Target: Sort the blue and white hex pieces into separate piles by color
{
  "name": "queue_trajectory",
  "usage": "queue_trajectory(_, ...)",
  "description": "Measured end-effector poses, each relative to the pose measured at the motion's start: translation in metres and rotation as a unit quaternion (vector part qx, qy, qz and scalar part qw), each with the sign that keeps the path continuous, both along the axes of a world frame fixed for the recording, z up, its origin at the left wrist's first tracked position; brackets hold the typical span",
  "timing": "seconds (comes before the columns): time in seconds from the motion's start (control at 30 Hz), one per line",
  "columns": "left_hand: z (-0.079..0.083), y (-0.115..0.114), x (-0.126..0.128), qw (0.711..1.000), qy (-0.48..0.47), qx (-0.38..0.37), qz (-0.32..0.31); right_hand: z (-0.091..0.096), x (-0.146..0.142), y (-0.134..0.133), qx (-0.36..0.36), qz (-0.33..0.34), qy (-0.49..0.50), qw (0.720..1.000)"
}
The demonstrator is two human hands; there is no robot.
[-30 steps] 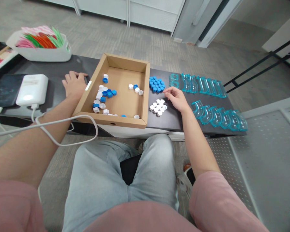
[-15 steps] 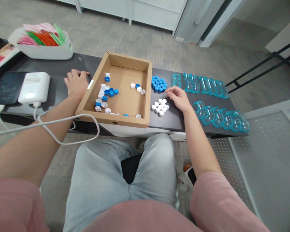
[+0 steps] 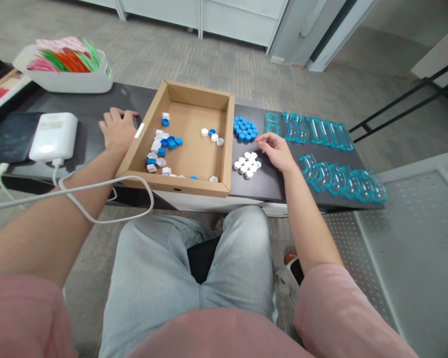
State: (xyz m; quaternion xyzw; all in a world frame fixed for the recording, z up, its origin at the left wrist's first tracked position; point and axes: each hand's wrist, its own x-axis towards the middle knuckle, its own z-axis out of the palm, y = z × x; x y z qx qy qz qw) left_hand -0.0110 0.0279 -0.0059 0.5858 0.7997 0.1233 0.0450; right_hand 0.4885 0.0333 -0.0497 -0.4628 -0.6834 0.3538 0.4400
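Your left hand (image 3: 117,129) rests spread, your right hand (image 3: 277,150) curls — grip unclear — beside blue pieces (image 3: 245,130), where light fingertips avoid scattering.

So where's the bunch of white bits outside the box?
In the head view, the white bunch lies on the table, just right of the box, below the blue bunch and beside the right hand.
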Motion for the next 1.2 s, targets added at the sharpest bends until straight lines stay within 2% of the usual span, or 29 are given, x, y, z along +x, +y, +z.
queue_trajectory(0.33,-0.0038,0.0021,-0.0036,1.000,-0.005,0.011,-0.001,0.0000,0.0005,0.0001,0.003,0.005,0.000,1.000)
queue_trajectory(0.7,0.0035,-0.0020,0.0027,1.000,-0.003,-0.003,-0.002,0.0005,-0.0002,0.0003,-0.005,-0.002,-0.001,1.000)
queue_trajectory(1.2,-0.0006,-0.0009,-0.0007,1.000,0.004,0.005,-0.002,-0.0007,0.0002,0.0005,-0.003,0.003,-0.002,1.000)
